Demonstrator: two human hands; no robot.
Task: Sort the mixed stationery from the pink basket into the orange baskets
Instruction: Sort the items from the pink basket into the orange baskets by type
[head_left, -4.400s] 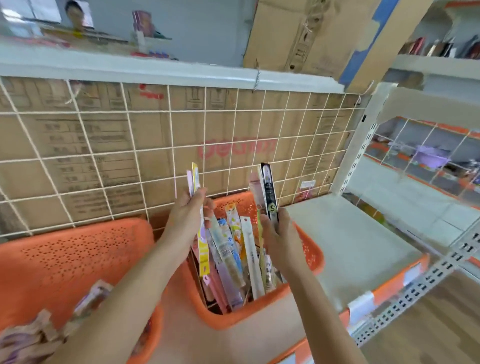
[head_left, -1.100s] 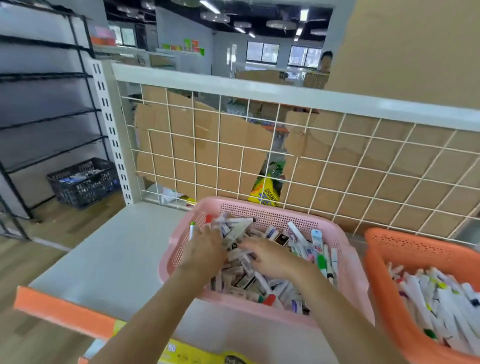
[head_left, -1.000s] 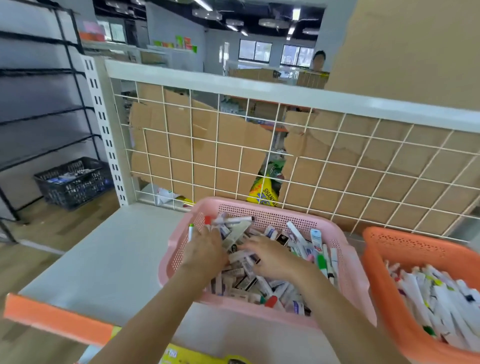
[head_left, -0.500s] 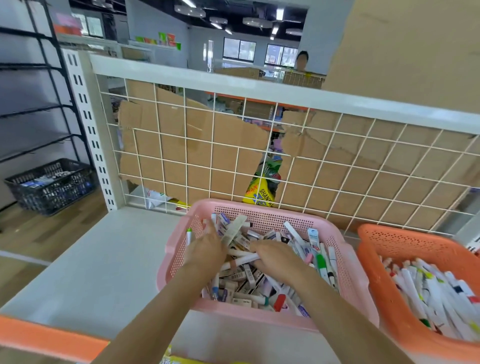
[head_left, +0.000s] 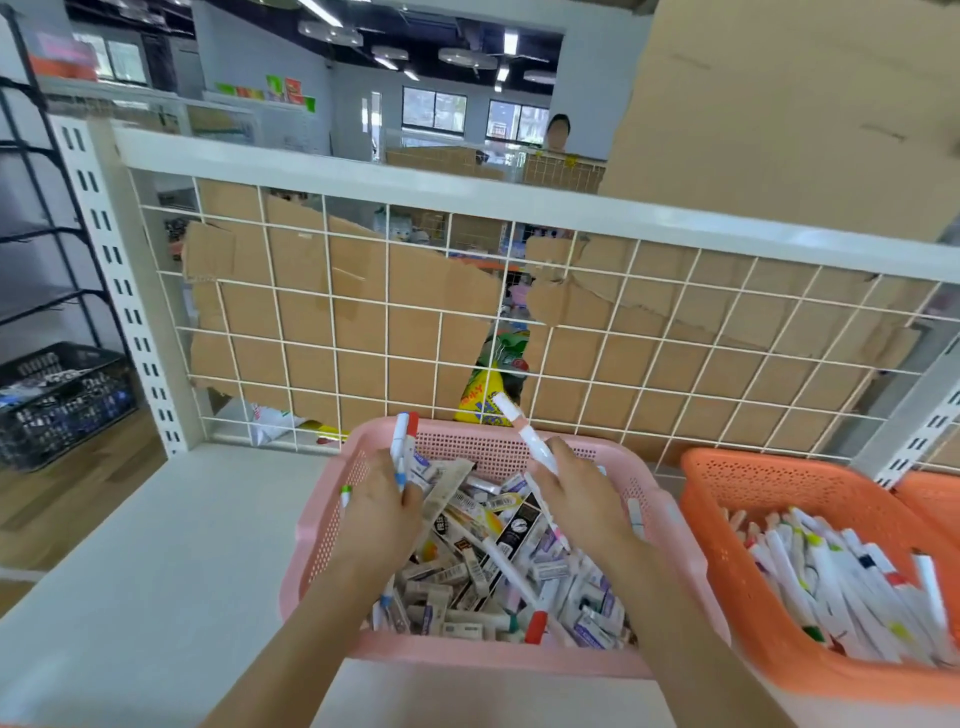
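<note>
The pink basket (head_left: 332, 519) stands on the white shelf (head_left: 156, 545), close against the wire grid (head_left: 623, 364), and is well filled with a mixed pile (head_left: 493, 561) of small packets and markers. Just beside it on the right an orange basket (head_left: 727, 545) is seen, already loaded with sorted markers (head_left: 841, 587) of the white-bodied kind.

Both hands are held over the pink basket. In the curled fingers of the left hand (head_left: 382, 501) two markers (head_left: 404, 441) are gripped upright, one blue-capped and one red-capped. A single white marker (head_left: 522, 428) is pinched in the right hand (head_left: 579, 491), its far end pointing up and to the left.

The step in hand is judged to be the picking-out of markers for the orange basket. It is done best if only markers are gathered, and any packet clinging to them is shaken off over the pink basket before anything is carried across. The pair in the left hand should be squared up, so that neither smooth barrel slips out. The hands should be lifted clear of both basket walls, and the markers laid lengthwise along those already there rather than dropped, lest one bounce out onto the shelf. Several markers are seen half-buried under packets, so much sorting is judged to remain.
</note>
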